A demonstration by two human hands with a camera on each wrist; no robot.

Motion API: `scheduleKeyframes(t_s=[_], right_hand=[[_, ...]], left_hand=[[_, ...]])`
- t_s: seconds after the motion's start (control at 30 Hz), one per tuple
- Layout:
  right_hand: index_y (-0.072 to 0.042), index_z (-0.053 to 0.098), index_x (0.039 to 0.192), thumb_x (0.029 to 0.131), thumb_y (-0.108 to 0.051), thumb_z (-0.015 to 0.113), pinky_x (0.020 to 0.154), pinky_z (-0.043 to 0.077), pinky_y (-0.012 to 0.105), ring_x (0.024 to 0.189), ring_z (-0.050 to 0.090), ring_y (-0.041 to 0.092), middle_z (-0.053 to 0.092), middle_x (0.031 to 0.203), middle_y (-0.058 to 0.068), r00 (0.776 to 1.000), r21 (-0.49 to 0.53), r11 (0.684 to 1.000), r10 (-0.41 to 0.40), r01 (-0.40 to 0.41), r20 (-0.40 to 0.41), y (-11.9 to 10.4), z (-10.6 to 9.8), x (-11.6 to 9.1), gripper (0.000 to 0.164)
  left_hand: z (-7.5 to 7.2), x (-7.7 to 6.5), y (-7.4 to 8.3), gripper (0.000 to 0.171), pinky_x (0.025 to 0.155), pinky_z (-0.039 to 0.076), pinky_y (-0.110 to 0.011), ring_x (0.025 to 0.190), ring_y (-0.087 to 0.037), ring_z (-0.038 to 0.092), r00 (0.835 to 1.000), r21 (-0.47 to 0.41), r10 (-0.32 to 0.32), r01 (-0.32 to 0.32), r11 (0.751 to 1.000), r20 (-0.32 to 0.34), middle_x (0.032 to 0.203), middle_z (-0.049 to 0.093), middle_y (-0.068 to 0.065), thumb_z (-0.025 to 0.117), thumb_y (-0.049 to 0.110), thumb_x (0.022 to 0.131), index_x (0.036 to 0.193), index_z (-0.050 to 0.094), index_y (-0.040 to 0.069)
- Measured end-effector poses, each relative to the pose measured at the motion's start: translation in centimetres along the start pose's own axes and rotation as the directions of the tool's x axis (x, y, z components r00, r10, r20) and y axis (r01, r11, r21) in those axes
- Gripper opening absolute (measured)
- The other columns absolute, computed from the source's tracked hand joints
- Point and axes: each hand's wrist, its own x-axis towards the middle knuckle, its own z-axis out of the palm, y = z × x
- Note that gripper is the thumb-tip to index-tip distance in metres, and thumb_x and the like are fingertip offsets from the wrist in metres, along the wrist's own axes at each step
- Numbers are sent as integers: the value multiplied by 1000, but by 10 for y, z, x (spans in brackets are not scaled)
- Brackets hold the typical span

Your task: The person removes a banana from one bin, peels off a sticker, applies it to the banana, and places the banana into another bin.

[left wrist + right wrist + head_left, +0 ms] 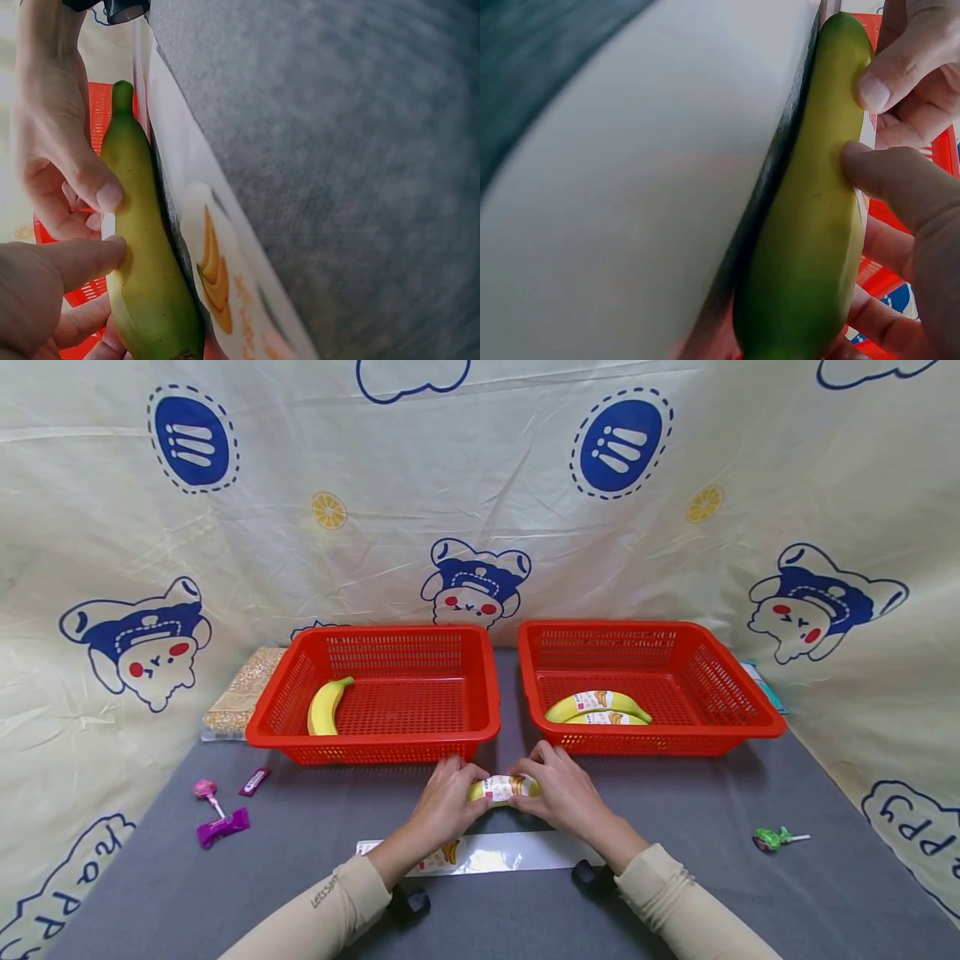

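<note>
While a banana lay lengthwise between two hands, before the gap separating two red baskets, the left hand pinched one end and the right hand the other, thumbs close together beside its white label. Just nearer the person stretched a label strip, partly covered by the left forearm. One bare banana sat in the left basket, which partly hid a bag of grain; two labelled bananas lay in the right basket. Sweets were scattered at the left, and a green lollipop lay well apart at the right.
</note>
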Motion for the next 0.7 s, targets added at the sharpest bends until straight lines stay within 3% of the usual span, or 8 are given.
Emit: scheduleKeyframes(t_s=[0.23,0.5,0.7], right_hand=[[-20,72,106,68,-35,83,66,39,27,78,45,12,55,88,-2,1000,-20,1000,-3,3,29,6,-1,-5,42],[-17,71,107,68,-33,83,71,42,29,83,47,14,59,92,-1,997,-43,996,-72,73,22,8,0,-7,44],[-17,70,104,68,-34,83,70,42,28,81,45,13,58,91,-1,995,-52,994,-94,93,-14,8,3,-9,43]], left_hand=[[0,0,0,28,78,41,-32,90,-19,50,1000,12,17,-17,1000,-8,94,59,-6,74,24,78,102,69,10],[-1,1,1,40,72,42,-30,90,-18,49,995,88,87,-91,992,51,96,56,-4,74,26,79,118,66,26],[-1,1,2,37,76,44,-31,90,-17,51,997,107,68,-72,992,49,97,58,-4,76,27,78,113,70,15]])
